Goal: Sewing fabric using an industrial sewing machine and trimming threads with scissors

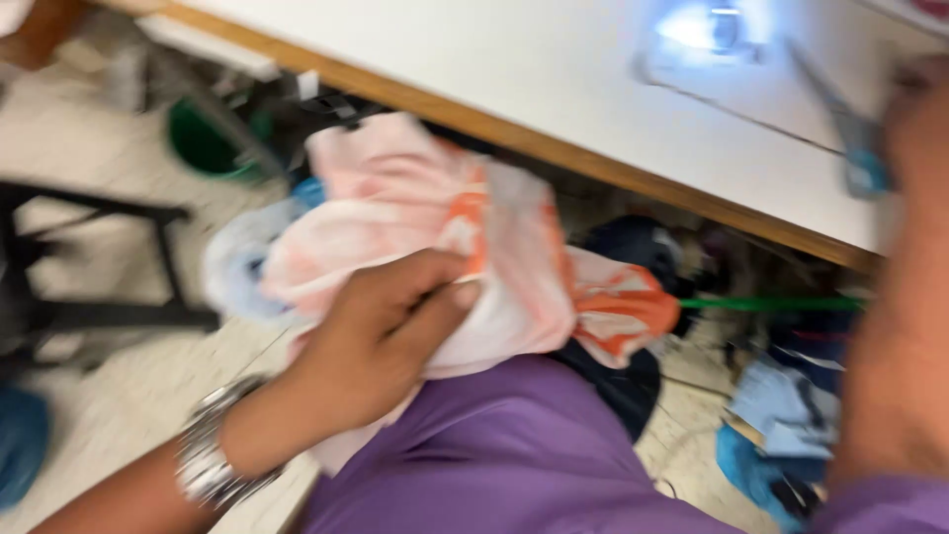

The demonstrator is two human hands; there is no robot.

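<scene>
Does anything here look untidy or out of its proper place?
Yes. Blue cloth pieces lie scattered on the floor under the table. The left hand holds a crumpled pink and orange cloth. The picture is blurred, so details stay unclear.

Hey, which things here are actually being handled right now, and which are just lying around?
In hand:
- left hand gripping the pink and orange cloth bundle
- right hand at the scissors on the white table

Lying about:
- green bucket
- blue fabric scraps on the floor
- black stool frame
</scene>
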